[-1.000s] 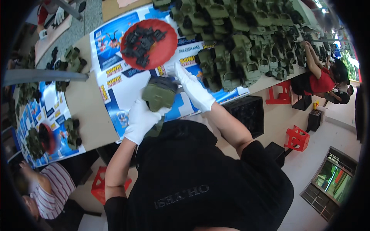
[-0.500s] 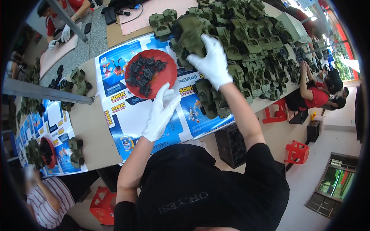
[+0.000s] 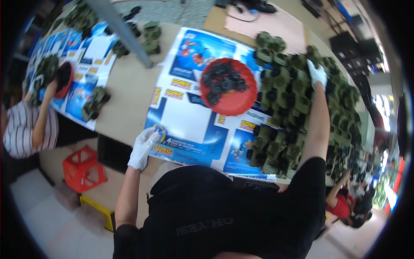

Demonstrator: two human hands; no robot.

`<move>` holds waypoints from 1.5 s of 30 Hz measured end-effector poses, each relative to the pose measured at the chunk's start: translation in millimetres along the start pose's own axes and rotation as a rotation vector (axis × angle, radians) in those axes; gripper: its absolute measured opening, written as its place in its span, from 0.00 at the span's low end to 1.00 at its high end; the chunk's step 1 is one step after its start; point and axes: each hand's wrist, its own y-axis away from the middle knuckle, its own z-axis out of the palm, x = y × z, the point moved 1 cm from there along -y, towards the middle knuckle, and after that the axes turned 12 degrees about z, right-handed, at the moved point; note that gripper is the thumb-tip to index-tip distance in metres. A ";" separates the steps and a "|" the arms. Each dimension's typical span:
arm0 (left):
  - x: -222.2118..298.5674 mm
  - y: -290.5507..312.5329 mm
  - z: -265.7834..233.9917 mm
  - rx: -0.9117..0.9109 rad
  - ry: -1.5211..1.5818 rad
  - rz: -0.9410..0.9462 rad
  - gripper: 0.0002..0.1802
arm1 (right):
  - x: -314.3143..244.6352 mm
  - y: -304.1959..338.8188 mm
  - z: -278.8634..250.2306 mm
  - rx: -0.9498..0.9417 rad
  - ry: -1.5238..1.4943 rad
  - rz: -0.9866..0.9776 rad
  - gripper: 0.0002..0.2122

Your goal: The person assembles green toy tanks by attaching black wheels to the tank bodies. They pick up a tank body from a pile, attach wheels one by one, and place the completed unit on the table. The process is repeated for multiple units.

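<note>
My right hand (image 3: 318,75), in a white glove, reaches to the far end of the rows of toys. Its thumb and fingers are around the near end of an olive-green toy vehicle (image 3: 314,55). The fingertips are partly hidden against it. My left hand (image 3: 143,147), also gloved, is by the near edge of a blue and white printed sheet (image 3: 185,123). Its fingers are loosely stretched out, with nothing seen in them. On the sheet sits a red scalloped bowl (image 3: 233,106) with several black plastic parts (image 3: 222,82) in it.
Many green toy vehicles (image 3: 280,97) stand in close rows at the right. A metal post (image 3: 125,34) slants at the left. Beyond it, a person in a striped shirt (image 3: 30,129) works at another sheet. A red stool (image 3: 84,168) stands on the floor below.
My right hand has moved away from me to the far end of the toy rows with the toy vehicle. My left hand has drawn back from the bowl. The view has swung left.
</note>
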 end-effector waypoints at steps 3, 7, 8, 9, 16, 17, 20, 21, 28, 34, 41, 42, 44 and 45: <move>10.7 -11.8 -28.2 0.014 -0.094 -0.072 0.25 | 15.4 -6.8 -8.3 -0.053 0.293 0.038 0.42; -4.7 -81.5 -82.6 0.146 -0.647 0.252 0.28 | -22.7 53.7 -57.7 0.031 0.664 0.091 0.40; -2.3 -110.6 -99.0 0.214 -0.947 0.362 0.29 | -37.7 76.5 -68.1 0.135 0.672 0.014 0.38; 6.0 -136.3 -117.9 0.332 -1.062 0.396 0.30 | -49.7 95.5 -71.1 0.236 0.672 -0.070 0.35; 81.3 -205.8 -225.3 0.088 -1.697 -0.526 0.64 | -35.7 235.4 -26.8 -0.204 0.002 -0.684 0.21; 70.2 -208.4 -240.6 -0.012 -1.729 -0.553 0.65 | -28.3 252.0 -13.8 -0.255 0.003 -0.675 0.20; 57.5 -198.5 -266.8 -0.087 -1.533 -0.173 0.60 | -12.6 297.7 19.3 -0.419 -0.055 -0.602 0.18; 53.4 -193.5 -270.4 -0.109 -1.430 -0.039 0.59 | -11.3 307.7 31.6 -0.482 -0.096 -0.559 0.18; 65.8 -116.4 -129.1 -0.138 -1.420 0.176 0.40 | -30.4 305.0 97.9 -0.353 -0.163 -0.574 0.17; 45.5 -58.9 64.0 -0.519 -1.414 0.285 0.36 | -62.2 293.7 113.9 -0.305 0.005 -0.498 0.23; -3.8 -71.5 118.3 -0.497 -1.314 0.279 0.50 | -80.1 310.1 131.6 -0.238 0.253 -0.980 0.26; -0.7 -70.5 114.3 -0.568 -1.287 0.272 0.53 | -72.6 304.9 139.3 -0.150 0.171 -1.000 0.24; -8.6 -68.5 92.5 -0.506 -1.265 0.399 0.52 | -68.4 302.0 132.5 -0.138 0.127 -0.939 0.19; -11.1 -65.6 86.0 -0.480 -1.252 0.468 0.52 | -65.2 302.4 123.9 -0.178 0.105 -0.869 0.16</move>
